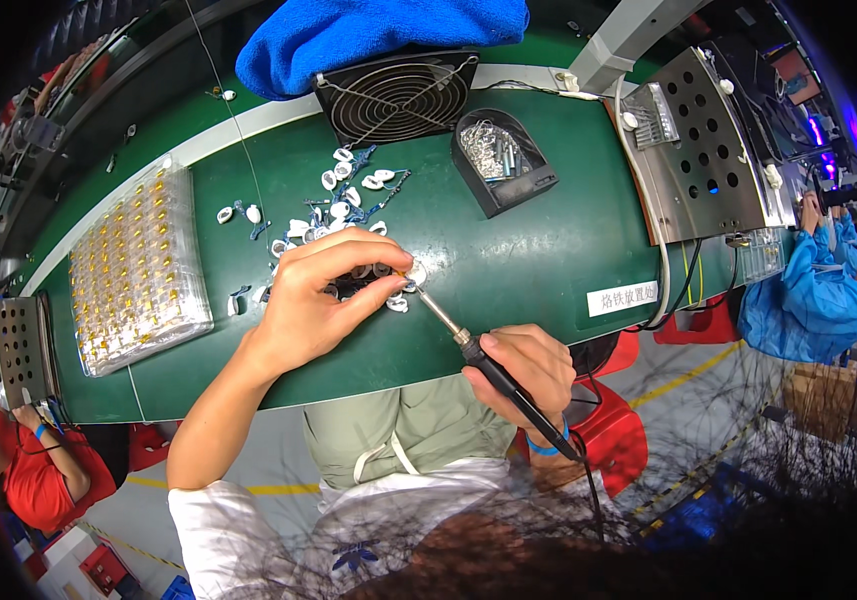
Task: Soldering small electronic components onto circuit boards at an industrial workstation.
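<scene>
My right hand (530,372) is wrapped round the black handle of a soldering iron (498,374). Its metal tip points up and left, reaching a small white part (416,273) pinched between the thumb and forefinger of my left hand (323,295). Whether the tip touches the part or stops just short, I cannot tell. Under and beyond my left hand lie several white oval pieces with dark blue strips (340,190), scattered in a loose pile; some are hidden by the hand.
A clear plastic tray of yellow-topped parts (138,265) lies at the left. At the back stands a black fan (395,98) below a blue towel (378,40). Right of it is a black bin of small metal pieces (498,165). A perforated metal box (698,150) borders the right side.
</scene>
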Available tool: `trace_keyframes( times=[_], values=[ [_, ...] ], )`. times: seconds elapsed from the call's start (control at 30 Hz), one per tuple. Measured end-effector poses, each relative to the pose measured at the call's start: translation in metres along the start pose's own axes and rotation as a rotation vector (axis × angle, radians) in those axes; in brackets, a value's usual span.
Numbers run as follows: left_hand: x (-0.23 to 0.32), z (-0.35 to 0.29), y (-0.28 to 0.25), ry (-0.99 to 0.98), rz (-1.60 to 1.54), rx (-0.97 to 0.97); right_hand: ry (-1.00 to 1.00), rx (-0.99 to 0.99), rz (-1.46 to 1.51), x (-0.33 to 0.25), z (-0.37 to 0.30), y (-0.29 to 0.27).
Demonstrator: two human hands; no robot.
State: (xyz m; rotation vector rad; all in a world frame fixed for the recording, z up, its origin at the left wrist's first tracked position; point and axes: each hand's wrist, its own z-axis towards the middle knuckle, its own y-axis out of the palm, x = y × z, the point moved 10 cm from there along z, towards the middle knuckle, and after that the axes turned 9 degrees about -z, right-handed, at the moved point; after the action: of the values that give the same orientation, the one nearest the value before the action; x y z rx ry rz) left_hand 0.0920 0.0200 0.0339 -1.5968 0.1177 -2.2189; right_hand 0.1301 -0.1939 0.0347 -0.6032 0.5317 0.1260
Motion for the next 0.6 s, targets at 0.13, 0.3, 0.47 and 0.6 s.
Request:
trace_keyframes(
  times=[0.13, 0.3, 0.47, 0.6],
  values=[
    [0.0004, 0.0002, 0.0021, 0.001, 0.022, -0.009, -0.001, -0.005, -0.015, 0.0003, -0.0015, 0.0],
    [-0.0024, -0.0018, 0.0014, 0.013, -0.007, -0.012, 0.003, -0.035, -0.016, 0.0003, -0.0021, 0.0032],
    [0.0016, -0.0002, 0.0017, 0.012, -0.001, -0.018, 0.0, -0.008, 0.001, 0.0006, -0.0033, -0.0013],
    [0.0005, -0.0003, 0.0015, 0.008, -0.01, -0.017, 0.002, -0.021, 0.0, 0.0007, -0.0023, 0.0003]
  ],
)
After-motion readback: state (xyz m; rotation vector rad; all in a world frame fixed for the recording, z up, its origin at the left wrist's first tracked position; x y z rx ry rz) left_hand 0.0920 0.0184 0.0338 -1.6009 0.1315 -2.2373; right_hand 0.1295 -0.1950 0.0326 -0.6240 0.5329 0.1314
